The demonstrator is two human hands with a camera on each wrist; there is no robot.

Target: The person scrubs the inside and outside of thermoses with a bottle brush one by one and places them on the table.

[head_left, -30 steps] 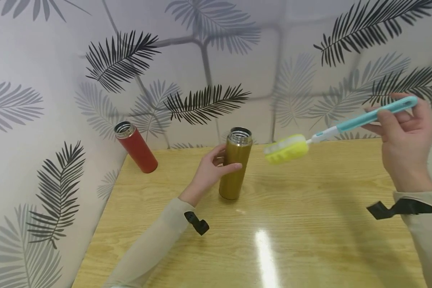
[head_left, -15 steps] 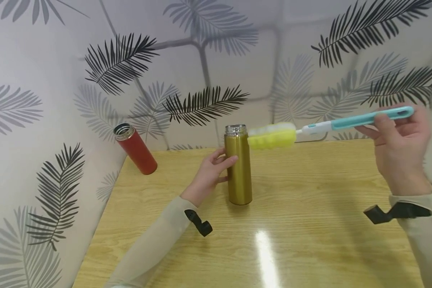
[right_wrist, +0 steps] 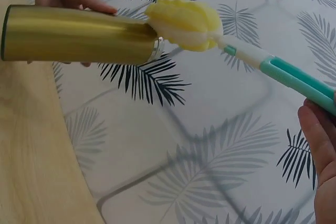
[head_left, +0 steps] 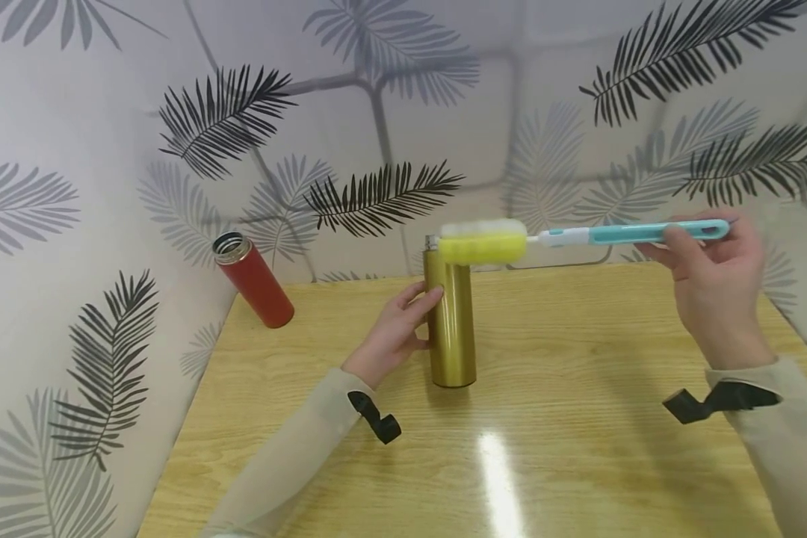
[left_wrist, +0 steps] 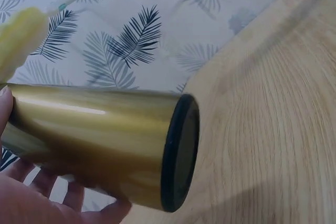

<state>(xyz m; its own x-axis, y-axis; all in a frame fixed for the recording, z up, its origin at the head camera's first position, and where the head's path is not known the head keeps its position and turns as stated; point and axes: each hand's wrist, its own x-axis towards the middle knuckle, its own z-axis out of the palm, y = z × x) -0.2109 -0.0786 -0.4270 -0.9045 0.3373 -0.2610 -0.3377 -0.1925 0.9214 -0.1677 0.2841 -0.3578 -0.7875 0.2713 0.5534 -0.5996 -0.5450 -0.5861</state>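
A gold thermos bottle without a lid is held by my left hand, fingers and thumb around its upper side. Its dark base shows in the left wrist view. My right hand holds the turquoise handle of a bottle brush level at the right. The brush's yellow and white sponge head lies across the bottle's neck and hides most of its mouth in the head view. In the right wrist view the sponge is beside the steel rim; whether they touch I cannot tell.
A red thermos bottle, also lidless, stands at the table's back left corner. The wooden table meets a wall with a leaf pattern at the back. Black straps with small mounts circle both sleeves.
My right hand has moved left, bringing the sponge head from right of the gold bottle to its neck. The gold bottle has shifted slightly right and its top now tilts a little left.
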